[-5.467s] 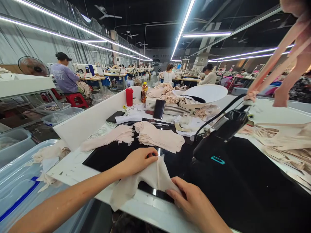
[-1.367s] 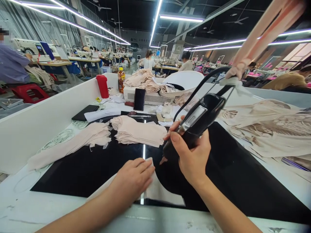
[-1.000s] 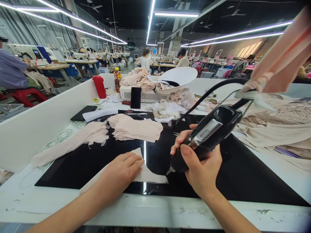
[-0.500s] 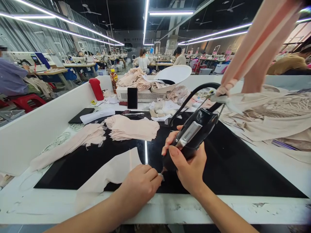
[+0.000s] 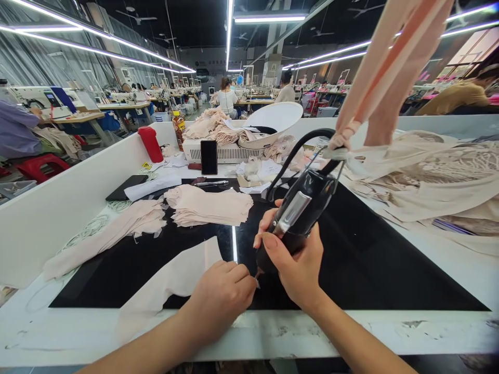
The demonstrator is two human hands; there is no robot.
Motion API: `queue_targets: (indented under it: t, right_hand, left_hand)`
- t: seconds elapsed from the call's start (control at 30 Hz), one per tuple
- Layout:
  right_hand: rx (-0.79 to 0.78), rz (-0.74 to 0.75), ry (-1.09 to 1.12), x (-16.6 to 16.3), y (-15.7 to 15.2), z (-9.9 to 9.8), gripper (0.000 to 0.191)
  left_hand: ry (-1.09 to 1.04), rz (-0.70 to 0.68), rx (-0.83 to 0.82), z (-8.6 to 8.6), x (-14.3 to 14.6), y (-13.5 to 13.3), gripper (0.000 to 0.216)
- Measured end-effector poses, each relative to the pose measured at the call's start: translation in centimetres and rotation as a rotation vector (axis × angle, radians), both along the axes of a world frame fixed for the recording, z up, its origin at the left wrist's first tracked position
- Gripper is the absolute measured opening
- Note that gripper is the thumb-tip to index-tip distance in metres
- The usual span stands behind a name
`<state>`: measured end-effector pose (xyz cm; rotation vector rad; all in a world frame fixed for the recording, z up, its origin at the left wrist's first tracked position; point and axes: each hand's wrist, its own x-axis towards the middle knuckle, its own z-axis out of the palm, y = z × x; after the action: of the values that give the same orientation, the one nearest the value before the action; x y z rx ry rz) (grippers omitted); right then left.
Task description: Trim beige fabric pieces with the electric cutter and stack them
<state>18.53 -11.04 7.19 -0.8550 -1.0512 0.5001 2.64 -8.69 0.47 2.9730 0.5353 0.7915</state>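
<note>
My right hand [image 5: 298, 259] is wrapped round a black corded power tool [image 5: 306, 200] with a silver plate on its side. Pink fabric strips [image 5: 374, 93] hang from above and are tied at the tool's upper end. The tool's narrow lower tip [image 5: 258, 273] points down at the fingertips of my left hand [image 5: 224, 291]. My left hand is closed, its fingers pressed together at the end of a pale pink fabric piece [image 5: 179, 270]. Its fingers hide that end. The piece lies partly on a black board [image 5: 370, 259] and trails over the front edge.
Behind lie a stack of cut fabric pieces [image 5: 210, 205] and a long fabric bundle [image 5: 109, 234]. A phone [image 5: 209, 157], a red cup [image 5: 150, 145] and a white tilted bowl [image 5: 275, 122] stand farther back. Heaped fabric [image 5: 440, 176] covers the right side. Several people sit beyond the table's walls.
The view has shifted slightly, so everything appears a little farther left. Both hands keep their holds, and the tool's tip stays close to my left fingertips.
</note>
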Motion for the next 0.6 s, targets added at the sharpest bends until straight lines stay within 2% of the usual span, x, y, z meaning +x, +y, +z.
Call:
queue_targets:
  t: [0.1,0.23,0.37,0.6]
  right_hand:
    - [-0.003,0.007,0.005,0.0,0.0,-0.1,0.032]
    - [0.001,0.007,0.006,0.0,0.0,-0.2,0.033]
    - [-0.001,0.010,0.009,0.0,0.0,-0.1,0.033]
    - [0.005,-0.010,0.004,0.2,-0.1,0.1,0.032]
  left_hand:
    - [-0.065,0.014,-0.066,0.6,-0.2,0.1,0.031]
    - [-0.068,0.023,-0.019,0.9,-0.6,0.3,0.031]
    - [-0.026,0.007,0.067,0.4,-0.6,0.3,0.025]
    - [0.024,-0.002,0.087,-0.2,-0.5,0.1,0.023]
